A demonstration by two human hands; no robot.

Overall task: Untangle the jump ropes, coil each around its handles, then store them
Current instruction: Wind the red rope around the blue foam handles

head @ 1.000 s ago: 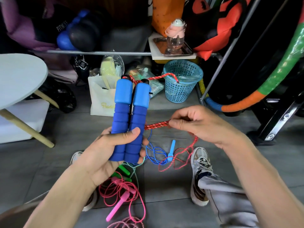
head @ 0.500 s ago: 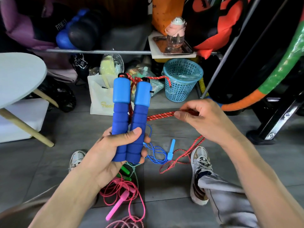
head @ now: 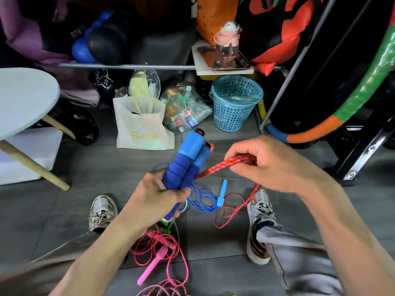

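- the left hand (head: pixel 158 197) is wrapped around the two blue foam handles (head: pixel 186 165), held side by side and tilted up and away to the right; the fingers cover their lower part, so only the bottom tip pokes out beneath.
- the right hand (head: pixel 271 165) is curled around a doubled run of the red rope (head: pixel 222 166), which stretches taut from the handles to the fist; inside the fist the rope is hidden.
- more of the red rope drops from under that hand and lies in loose loops on the floor between the two shoes.
- a thin blue rope (head: pixel 203 199) with a light blue handle lies on the floor just behind the left hand, partly covered by it.
- a pink rope (head: pixel 158 251) with its pink handle sits lower down, and something green beside it is mostly hidden by the left wrist.
- another speckled rope is cut off at the bottom edge.
- further back stand a blue mesh basket (head: pixel 235 103), a white paper bag (head: pixel 141 124) and a round white table (head: pixel 23 99), cut off at the left.
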